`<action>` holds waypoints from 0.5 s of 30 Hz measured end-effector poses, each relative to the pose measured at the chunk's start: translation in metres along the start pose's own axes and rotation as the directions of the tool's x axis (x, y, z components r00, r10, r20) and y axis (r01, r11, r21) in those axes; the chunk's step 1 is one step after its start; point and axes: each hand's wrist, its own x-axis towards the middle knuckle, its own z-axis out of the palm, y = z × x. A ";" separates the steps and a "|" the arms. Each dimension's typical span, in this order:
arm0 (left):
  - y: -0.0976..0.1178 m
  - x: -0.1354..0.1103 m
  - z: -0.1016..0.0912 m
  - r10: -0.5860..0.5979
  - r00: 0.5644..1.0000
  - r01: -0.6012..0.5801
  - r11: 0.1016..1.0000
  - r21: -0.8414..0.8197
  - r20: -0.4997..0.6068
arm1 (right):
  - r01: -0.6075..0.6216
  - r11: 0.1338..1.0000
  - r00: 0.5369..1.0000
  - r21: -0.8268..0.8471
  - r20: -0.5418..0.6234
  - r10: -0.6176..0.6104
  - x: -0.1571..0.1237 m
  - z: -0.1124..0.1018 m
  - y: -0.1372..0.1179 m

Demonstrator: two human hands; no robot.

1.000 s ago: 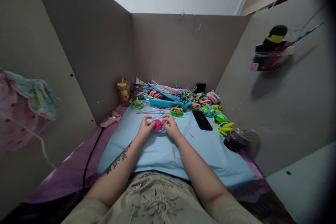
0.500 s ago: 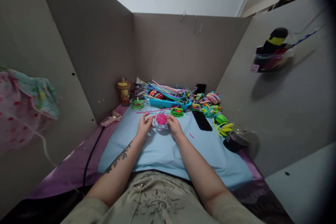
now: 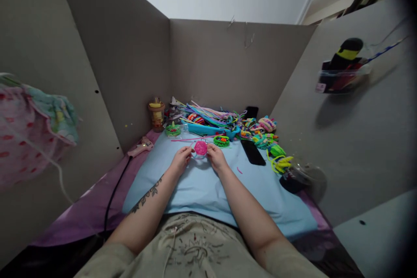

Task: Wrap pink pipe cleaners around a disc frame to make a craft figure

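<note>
A small round pink woven piece [image 3: 201, 147] with pale loops round its rim is held up between both hands, a little above the light blue cloth [image 3: 202, 186]. My left hand [image 3: 181, 160] pinches its left edge with thumb and fingers. At the right edge, my right hand [image 3: 216, 158] grips it the same way. A loose pink pipe cleaner [image 3: 185, 139] lies on the cloth just beyond the piece.
Behind lie a blue tray [image 3: 208, 129] of pipe cleaners, several bright woven pieces [image 3: 260, 132], a green ring [image 3: 222, 140] and a yellow-lidded bottle [image 3: 157, 114]. A black phone [image 3: 254, 152] lies right, a pink glue gun [image 3: 140, 147] with black cable left. Grey partition walls enclose the desk.
Both hands have lifted the pink piece slightly and tilted its face toward the camera. The view has shifted a little.
</note>
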 end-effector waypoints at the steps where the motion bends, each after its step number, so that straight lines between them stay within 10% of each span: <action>1: 0.001 0.001 -0.002 -0.011 1.000 0.011 1.000 -0.012 0.005 | 0.009 1.000 1.000 -0.007 0.003 -0.009 0.000 0.000 0.000; 15: 0.003 -0.008 0.010 0.246 0.966 -0.228 0.957 0.178 -0.082 | 0.177 0.951 0.952 -0.253 -0.202 -0.230 -0.005 -0.005 -0.009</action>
